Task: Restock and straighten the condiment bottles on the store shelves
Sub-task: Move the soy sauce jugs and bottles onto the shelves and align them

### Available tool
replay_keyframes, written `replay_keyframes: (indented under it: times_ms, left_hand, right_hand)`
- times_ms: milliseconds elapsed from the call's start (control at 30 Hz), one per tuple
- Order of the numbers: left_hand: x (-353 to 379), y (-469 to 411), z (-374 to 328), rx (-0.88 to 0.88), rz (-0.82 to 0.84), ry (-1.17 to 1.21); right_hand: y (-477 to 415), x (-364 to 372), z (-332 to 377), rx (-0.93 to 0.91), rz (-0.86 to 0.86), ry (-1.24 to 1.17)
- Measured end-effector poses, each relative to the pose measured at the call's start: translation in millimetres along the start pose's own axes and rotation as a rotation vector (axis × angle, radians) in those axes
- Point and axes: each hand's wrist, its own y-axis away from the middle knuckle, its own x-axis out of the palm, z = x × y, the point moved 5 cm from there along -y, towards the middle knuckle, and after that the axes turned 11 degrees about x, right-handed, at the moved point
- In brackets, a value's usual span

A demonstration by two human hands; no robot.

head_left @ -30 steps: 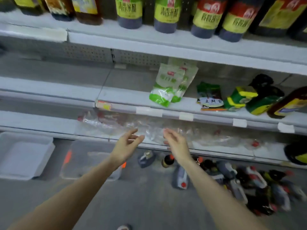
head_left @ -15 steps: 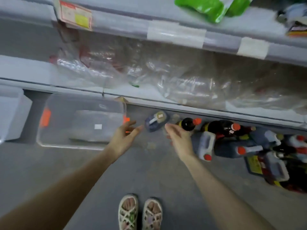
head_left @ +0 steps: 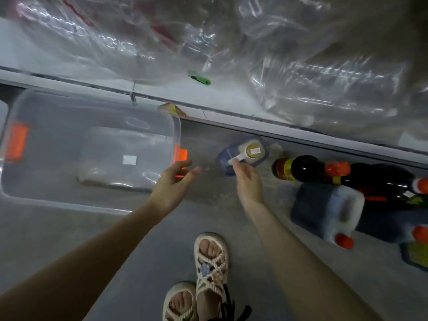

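L hand (head_left: 172, 181) is hovering over the floor (head_left: 115, 239), fingers spread & relaxed, holding nothing. It is just beside the orange latch (head_left: 182, 155) on the right end of the clear bin (head_left: 69, 200).

R hand (head_left: 249, 181) is stretched out to the small jug (head_left: 225, 159). Its fingertips (head_left: 235, 162) are touching the jug's white handle (head_left: 239, 157). Can't tell if they are curling round it or only touching.

The small jug is blue w/ a tan cap (head_left: 254, 151). It is standing upright on the floor, just in front of the shelf (head_left: 231, 122) edge, btwn the bin & the other bottles.

To its right a dark bottle (head_left: 305, 169) w/ an orange cap is lying on its side. A big jug (head_left: 324, 209) is lying on its side near it, orange cap pointing at the person. More bottles are lying past these, at the right edge, too blurry to tell apart.

Clear plastic wrap (head_left: 301, 77) is lying in a heap on the shelf. A small green thing (head_left: 199, 78) is lying by it.

Two feet in rope sandals (head_left: 212, 262) are standing at the bottom.
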Motion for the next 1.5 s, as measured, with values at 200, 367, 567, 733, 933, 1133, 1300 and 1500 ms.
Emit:
replay_keyframes:
  times_ms: [200, 367, 567, 733, 933, 1133, 1300, 1500]
  left_hand:
    - [8, -20, 11, -0.004, 0.004, 0.023]
    - [10, -15, 16, -0.025, 0.012, 0.025]
    - [13, -4, 16, -0.015, 0.041, 0.004]
    - [17, 20, -2, 0.012, 0.096, -0.006]
    - [20, 66, -29, 0.034, 0.142, -0.005]
    - [11, 136, -97, 0.121, 0.187, -0.008]
    - [-11, 179, -176, 0.232, 0.185, 0.012]
    - [-33, 237, -278, 0.339, 0.221, 0.018]
  right_hand:
    - [-26, 15, -9, 0.104, -0.027, -0.141]
    - [-31, 16, -20, 0.172, -0.068, -0.264]
    - [-18, -10, -29, 0.144, -0.105, -0.167]
    - [13, -29, -33, 0.136, -0.112, -0.150]
    - [75, -57, -31, 0.114, -0.107, -0.081]
    - [171, -103, 25, -0.047, -0.081, 0.026]
    - [256, -136, 97, -0.166, -0.025, 0.068]
    - [351, -172, 176, -0.258, -0.021, 0.052]
